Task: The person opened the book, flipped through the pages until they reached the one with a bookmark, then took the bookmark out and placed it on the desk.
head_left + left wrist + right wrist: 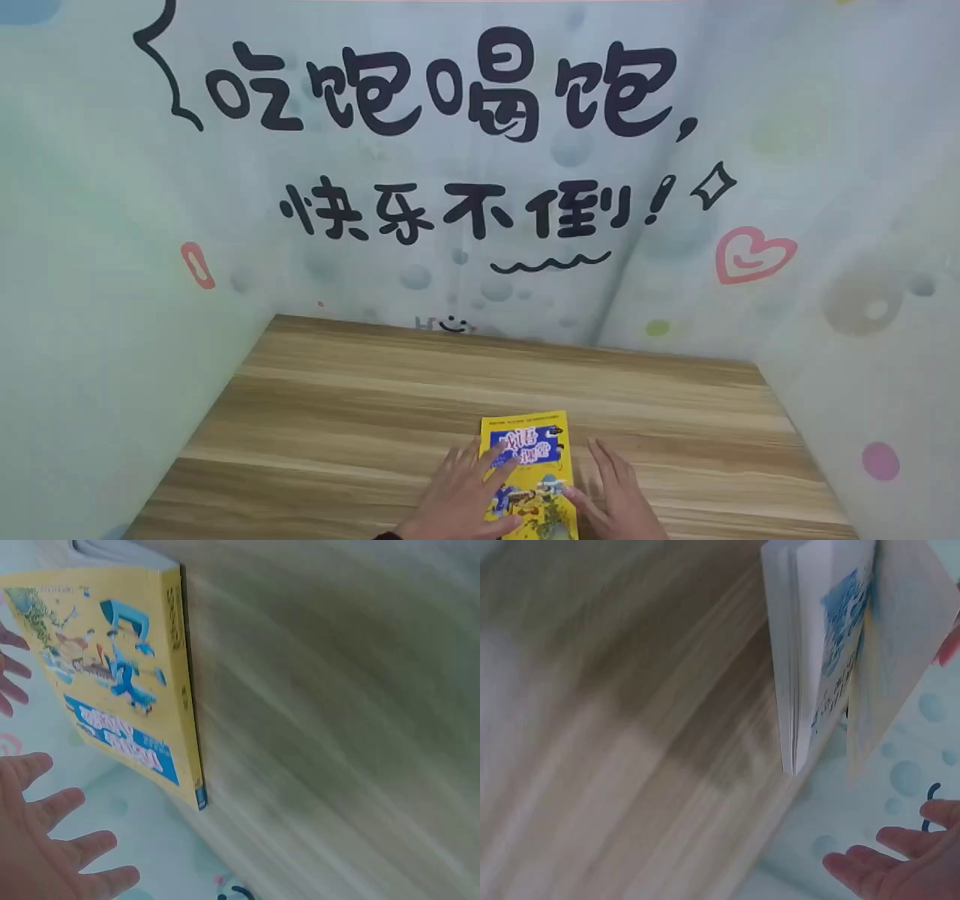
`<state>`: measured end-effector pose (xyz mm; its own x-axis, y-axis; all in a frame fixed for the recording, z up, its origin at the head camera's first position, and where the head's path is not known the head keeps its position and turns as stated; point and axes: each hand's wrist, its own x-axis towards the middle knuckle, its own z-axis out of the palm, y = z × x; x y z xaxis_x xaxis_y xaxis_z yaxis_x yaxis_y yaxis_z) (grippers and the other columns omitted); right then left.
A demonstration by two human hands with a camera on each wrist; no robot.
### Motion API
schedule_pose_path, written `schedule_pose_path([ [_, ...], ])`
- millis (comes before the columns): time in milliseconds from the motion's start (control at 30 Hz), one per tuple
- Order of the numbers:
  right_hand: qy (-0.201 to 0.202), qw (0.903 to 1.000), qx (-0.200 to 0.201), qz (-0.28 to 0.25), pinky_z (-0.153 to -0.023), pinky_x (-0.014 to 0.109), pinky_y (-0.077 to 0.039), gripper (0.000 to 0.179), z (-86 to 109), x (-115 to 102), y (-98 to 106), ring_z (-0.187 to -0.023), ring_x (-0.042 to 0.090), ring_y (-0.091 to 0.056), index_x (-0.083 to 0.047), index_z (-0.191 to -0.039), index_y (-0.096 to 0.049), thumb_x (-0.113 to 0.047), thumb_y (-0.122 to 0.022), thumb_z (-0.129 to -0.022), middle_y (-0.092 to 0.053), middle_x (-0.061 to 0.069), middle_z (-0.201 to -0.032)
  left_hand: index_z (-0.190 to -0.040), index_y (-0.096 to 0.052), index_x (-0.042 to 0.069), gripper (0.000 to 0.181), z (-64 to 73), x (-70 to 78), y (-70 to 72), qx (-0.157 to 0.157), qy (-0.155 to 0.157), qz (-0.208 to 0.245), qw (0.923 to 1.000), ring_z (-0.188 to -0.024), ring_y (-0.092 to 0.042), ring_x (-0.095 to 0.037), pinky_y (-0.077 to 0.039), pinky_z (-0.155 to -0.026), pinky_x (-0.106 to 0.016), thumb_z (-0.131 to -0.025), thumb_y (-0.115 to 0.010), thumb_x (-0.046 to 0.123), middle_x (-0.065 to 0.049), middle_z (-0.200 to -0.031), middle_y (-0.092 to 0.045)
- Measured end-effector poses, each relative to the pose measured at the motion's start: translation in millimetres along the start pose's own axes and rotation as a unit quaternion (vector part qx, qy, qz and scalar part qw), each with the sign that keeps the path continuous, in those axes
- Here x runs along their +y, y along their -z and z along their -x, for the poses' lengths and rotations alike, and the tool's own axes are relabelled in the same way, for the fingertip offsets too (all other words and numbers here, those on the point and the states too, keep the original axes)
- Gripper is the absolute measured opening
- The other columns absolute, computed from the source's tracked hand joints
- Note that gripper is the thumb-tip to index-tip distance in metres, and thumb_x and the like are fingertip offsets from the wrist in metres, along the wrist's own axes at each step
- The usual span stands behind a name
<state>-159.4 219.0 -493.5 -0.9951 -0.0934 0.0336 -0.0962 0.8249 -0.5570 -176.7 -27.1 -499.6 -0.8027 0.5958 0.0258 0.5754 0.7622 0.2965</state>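
Observation:
A yellow book (pixel 529 480) with a blue title panel and cartoon figures lies face up near the front of the table. Over its left side spreads my left hand (pixel 461 495), fingers extended and overlapping the cover. My right hand (pixel 622 495) is at the book's right edge, thumb by the cover and fingers straight. In the left wrist view, the book's spine (pixel 184 690) faces that camera, with spread left fingers (pixel 94 847) above the cover. The right wrist view shows the book's cover (pixel 900 652) lifted away from the pages (pixel 821 667), baring a blue picture; the right fingers (pixel 907 844) are extended.
The wood-grain table (pixel 337 420) extends around the book on both sides and behind it. A pale printed backdrop (pixel 480 165) with dark lettering stands at the table's back edge and continues along both sides.

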Motion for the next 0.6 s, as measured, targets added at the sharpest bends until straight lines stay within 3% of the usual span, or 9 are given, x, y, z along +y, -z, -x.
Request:
schedule_pose_path([
  [100,-0.056,0.9956,-0.001,-0.075,-0.094,0.057,-0.042,0.08,2.3,-1.6,-9.2,-0.124,0.047,-0.039,0.001,-0.142,-0.029,-0.05,-0.058,-0.087,-0.036,0.027,-0.14,-0.144,-0.034,0.024,0.073,-1.5,4.4,-12.3,-0.004,0.011,0.026,0.9996,-0.135,-0.03,-0.041,-0.03,-0.103,-0.061,-0.086,-0.04,0.068,-0.009,-0.148,-0.035],
  [200,-0.098,0.9867,0.006,-0.13,-0.082,0.045,-0.051,0.079,2.5,-1.9,-18.5,-0.107,0.037,-0.053,0.004,-0.139,-0.031,-0.048,-0.059,-0.086,-0.045,0.025,-0.129,-0.143,-0.034,0.024,0.077,-2.8,8.0,-21.3,-0.026,0.032,0.055,0.9976,-0.134,-0.03,-0.04,-0.032,-0.103,-0.059,-0.083,-0.039,0.072,-0.01,-0.147,-0.034],
  [300,-0.133,0.9773,0.012,-0.165,-0.073,0.038,-0.053,0.081,1.9,-2.4,-27.1,-0.091,0.023,-0.058,0.007,-0.137,-0.033,-0.049,-0.06,-0.085,-0.053,0.02,-0.115,-0.141,-0.036,0.023,0.079,-4.1,9.6,-27.5,-0.043,0.047,0.072,0.9954,-0.134,-0.032,-0.04,-0.035,-0.102,-0.057,-0.082,-0.038,0.075,-0.009,-0.147,-0.034],
  [400,-0.171,0.9666,0.005,-0.19,-0.071,0.036,-0.052,0.087,2.6,-2.6,-33.3,-0.083,0.017,-0.059,0.009,-0.136,-0.034,-0.055,-0.06,-0.083,-0.058,0.013,-0.104,-0.139,-0.039,0.022,0.079,-4.3,9.1,-32.2,-0.056,0.052,0.083,0.9936,-0.132,-0.034,-0.04,-0.036,-0.101,-0.056,-0.08,-0.041,0.075,-0.009,-0.145,-0.036],
  [533,-0.194,0.9463,-0.02,-0.258,-0.072,0.034,-0.052,0.095,6.1,0.8,-38.5,-0.08,0.014,-0.06,0.012,-0.136,-0.031,-0.056,-0.064,-0.078,-0.061,0.009,-0.094,-0.136,-0.041,0.021,0.076,-2.1,6.5,-40.6,-0.063,0.043,0.099,0.9922,-0.13,-0.036,-0.041,-0.038,-0.1,-0.055,-0.08,-0.049,0.071,-0.01,-0.142,-0.038],
  [600,-0.193,0.9274,-0.047,-0.317,-0.073,0.034,-0.053,0.097,7.7,5.9,-39.7,-0.081,0.014,-0.061,0.013,-0.138,-0.023,-0.051,-0.066,-0.08,-0.063,0.008,-0.093,-0.136,-0.042,0.02,0.074,-0.7,6.0,-45.5,-0.059,0.035,0.105,0.9921,-0.129,-0.036,-0.042,-0.039,-0.1,-0.054,-0.081,-0.051,0.068,-0.011,-0.142,-0.038],
])
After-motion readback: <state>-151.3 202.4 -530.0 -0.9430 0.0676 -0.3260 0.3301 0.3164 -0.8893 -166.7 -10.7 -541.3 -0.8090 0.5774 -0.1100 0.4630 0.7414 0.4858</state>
